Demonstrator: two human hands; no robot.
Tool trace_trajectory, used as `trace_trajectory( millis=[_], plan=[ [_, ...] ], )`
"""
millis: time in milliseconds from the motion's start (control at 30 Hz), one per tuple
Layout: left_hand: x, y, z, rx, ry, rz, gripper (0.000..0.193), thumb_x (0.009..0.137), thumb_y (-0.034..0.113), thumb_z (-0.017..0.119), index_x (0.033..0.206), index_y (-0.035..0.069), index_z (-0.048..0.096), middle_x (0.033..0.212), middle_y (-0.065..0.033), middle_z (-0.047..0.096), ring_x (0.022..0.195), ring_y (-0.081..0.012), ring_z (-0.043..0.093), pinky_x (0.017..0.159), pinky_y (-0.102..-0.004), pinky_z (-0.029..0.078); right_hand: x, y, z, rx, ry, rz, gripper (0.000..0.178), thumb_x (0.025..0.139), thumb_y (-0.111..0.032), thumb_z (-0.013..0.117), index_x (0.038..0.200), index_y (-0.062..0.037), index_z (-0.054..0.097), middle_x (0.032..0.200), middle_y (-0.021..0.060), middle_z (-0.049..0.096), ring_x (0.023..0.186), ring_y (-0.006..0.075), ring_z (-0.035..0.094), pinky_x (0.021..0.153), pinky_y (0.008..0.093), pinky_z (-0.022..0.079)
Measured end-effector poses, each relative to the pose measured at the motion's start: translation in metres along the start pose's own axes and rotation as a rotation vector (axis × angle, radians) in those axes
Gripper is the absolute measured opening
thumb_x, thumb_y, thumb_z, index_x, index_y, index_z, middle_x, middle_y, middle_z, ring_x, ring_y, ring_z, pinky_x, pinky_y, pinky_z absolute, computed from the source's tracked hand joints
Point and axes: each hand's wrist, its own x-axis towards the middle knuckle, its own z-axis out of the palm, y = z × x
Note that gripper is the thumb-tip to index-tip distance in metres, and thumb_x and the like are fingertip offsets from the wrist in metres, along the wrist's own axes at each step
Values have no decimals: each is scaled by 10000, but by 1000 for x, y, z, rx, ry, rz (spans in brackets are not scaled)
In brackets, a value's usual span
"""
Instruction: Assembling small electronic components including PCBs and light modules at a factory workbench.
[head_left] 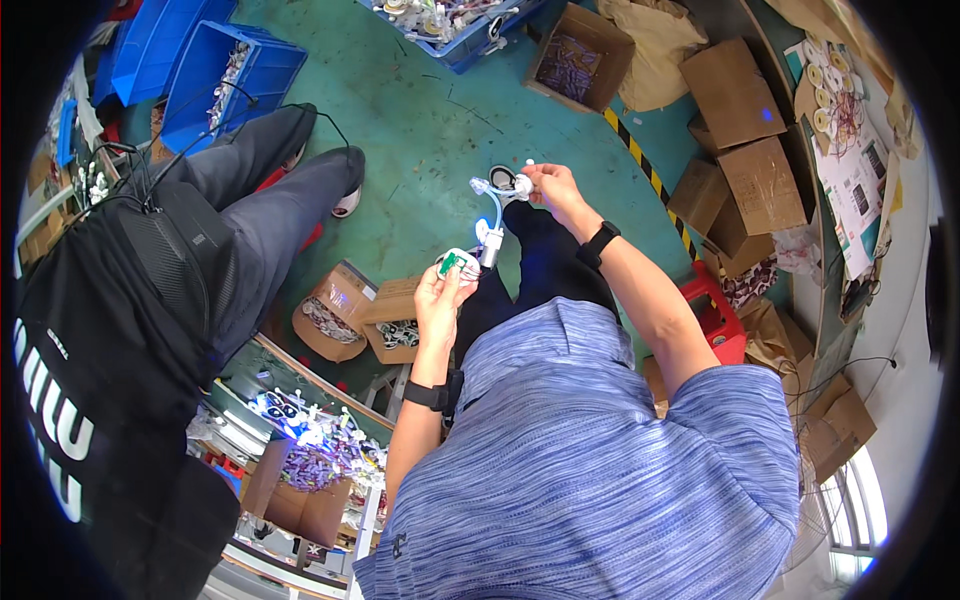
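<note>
My left hand (438,308) is closed on a round white plastic part with a small green circuit board (453,264) on its face. Thin dark wires run from it toward a silver cylinder (491,250) just beyond. From there a pale curved tube (496,207) leads up to a white plastic end piece (521,187), and a blue glow shows along it. My right hand (556,192) pinches a small white part at that end piece. Its exact shape is partly covered by my fingers.
Another person in dark clothes (280,205) sits on the left. Blue crates (270,65) and a blue bin (460,55) of parts stand ahead. Cardboard boxes (755,185) line the right, near a red stool (722,318). A parts-laden bench (345,405) is at lower left.
</note>
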Motion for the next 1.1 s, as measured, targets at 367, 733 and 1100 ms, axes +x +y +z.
trace_trajectory(
  millis=[367, 733, 1100],
  plan=[
    [7, 15, 2, -15, 7, 30, 157, 893, 130, 511, 982, 1, 506, 917, -76, 593, 808, -130, 595, 712, -272, 526, 7, -13, 12, -1, 6, 4, 198, 805, -58, 473, 972, 2, 562, 820, 53, 593, 690, 127, 546, 600, 250, 437],
    [-6, 63, 24, -13, -1, 110, 138, 892, 110, 501, 982, 6, 501, 938, -103, 601, 834, -171, 613, 719, -287, 534, 8, -22, 39, 68, -78, 53, 130, 808, -40, 484, 911, -6, 556, 772, 51, 609, 615, 111, 561, 544, 228, 468],
    [5, 190, 42, -71, -58, 385, 163, 897, 116, 492, 991, -17, 500, 921, -105, 603, 809, -159, 615, 700, -277, 531, -1, -81, 123, -388, -418, -122, 374, 674, 101, 423, 1036, 62, 511, 850, 116, 599, 758, 179, 593, 691, 288, 488]
  ],
)
